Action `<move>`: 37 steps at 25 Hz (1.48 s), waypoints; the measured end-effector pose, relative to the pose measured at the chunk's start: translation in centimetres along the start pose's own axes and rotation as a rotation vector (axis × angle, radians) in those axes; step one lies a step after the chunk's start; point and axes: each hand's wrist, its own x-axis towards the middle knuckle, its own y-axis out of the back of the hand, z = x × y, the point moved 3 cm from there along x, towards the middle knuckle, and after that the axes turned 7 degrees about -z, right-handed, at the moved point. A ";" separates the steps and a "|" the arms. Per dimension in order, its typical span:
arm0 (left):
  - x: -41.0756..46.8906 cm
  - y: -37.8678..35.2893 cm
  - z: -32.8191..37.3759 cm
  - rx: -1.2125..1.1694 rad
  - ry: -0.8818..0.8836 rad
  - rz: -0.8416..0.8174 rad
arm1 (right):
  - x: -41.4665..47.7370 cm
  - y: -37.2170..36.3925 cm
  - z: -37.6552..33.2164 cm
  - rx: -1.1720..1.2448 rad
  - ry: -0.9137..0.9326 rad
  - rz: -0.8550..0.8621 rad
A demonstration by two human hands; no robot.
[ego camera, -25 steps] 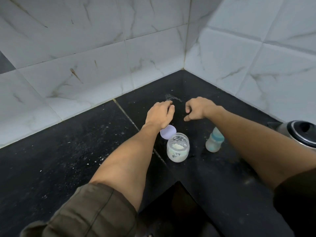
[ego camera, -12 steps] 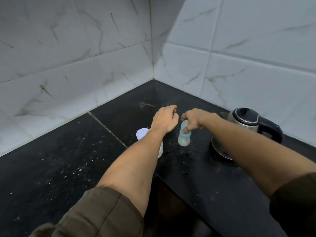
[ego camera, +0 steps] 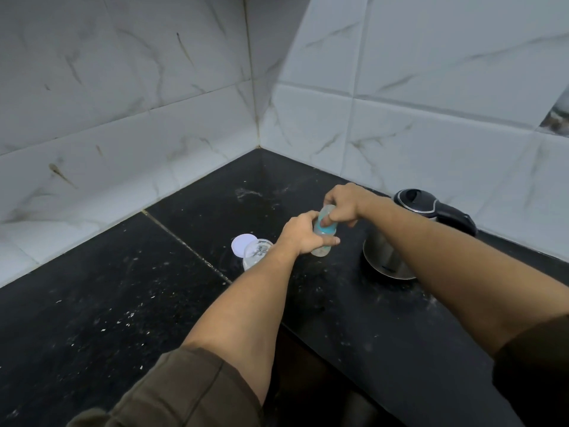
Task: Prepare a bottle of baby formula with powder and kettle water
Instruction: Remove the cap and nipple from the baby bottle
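A small clear baby bottle (ego camera: 323, 234) with a teal collar is held tilted just above the black counter (ego camera: 123, 288). My left hand (ego camera: 303, 234) grips its lower body. My right hand (ego camera: 345, 204) is closed around its top cap. To the left stands an open clear jar of white formula powder (ego camera: 255, 252), partly hidden by my left forearm, with its pale lilac lid (ego camera: 241, 245) lying beside it. A steel kettle (ego camera: 391, 257) with a black lid and handle stands to the right, partly behind my right forearm.
White marble-pattern tiled walls (ego camera: 154, 103) meet in a corner behind the counter. The counter is L-shaped, with its inner front edge near the bottom middle. White specks are scattered over the left part of the counter.
My right hand reached the bottle's top and my left hand left the jar and took the bottle's body. The bottle now tilts off the counter. The view has shifted right, showing the kettle.
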 end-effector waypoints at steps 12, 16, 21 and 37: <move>-0.5 -2.4 0.7 -0.153 -0.032 0.038 | -3.8 0.1 0.5 -0.172 0.086 -0.011; -0.7 -3.3 0.2 -0.152 -0.012 -0.015 | -4.5 1.6 0.7 -0.174 0.108 -0.001; -0.7 -3.7 -0.3 -0.104 0.053 0.028 | -5.6 1.2 1.8 -0.121 -0.012 -0.075; -1.2 -6.1 -1.9 -0.157 0.012 0.093 | -6.5 -10.9 5.2 -0.368 -0.166 -0.387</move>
